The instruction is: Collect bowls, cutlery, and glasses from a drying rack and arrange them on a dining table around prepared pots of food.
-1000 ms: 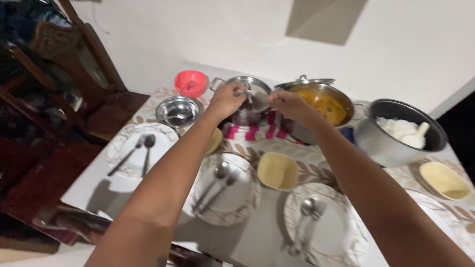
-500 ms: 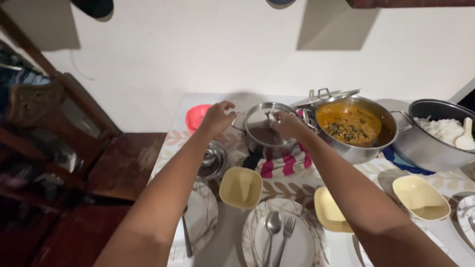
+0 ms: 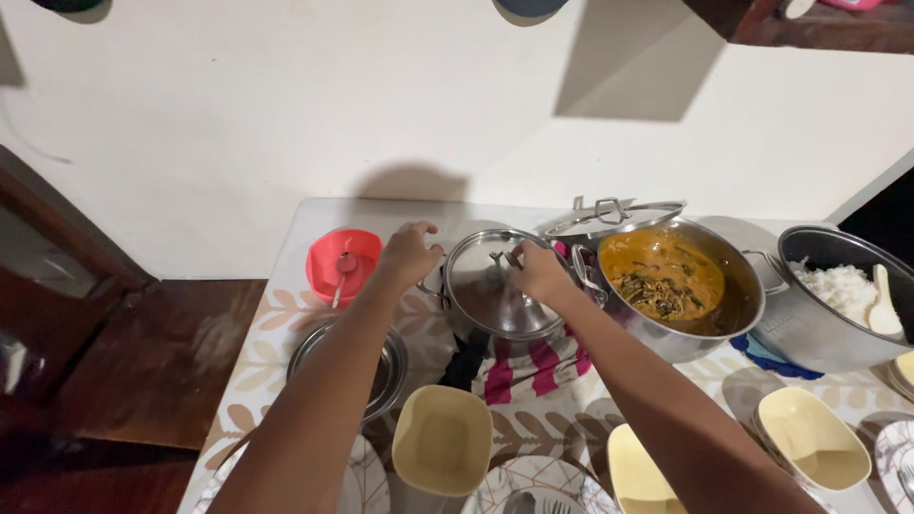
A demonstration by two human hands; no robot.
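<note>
Two hands are set on a lidded steel pot (image 3: 495, 290) at the table's far middle.

Its lid handle (image 3: 503, 258) is pinched by the right hand (image 3: 539, 271); the left hand (image 3: 409, 252) is closed on the side handle. A curry pot (image 3: 666, 286) stands just right.

The steel pot under the lid (image 3: 495, 290) is mostly hidden, and its right handle sits behind the right hand (image 3: 538, 271), so the grip there can't be made out. The left forearm covers part of the steel bowl (image 3: 386, 381). The bottom edge cuts off the plates (image 3: 533, 490), and the rice pot (image 3: 838, 295) runs off the right edge.
</note>
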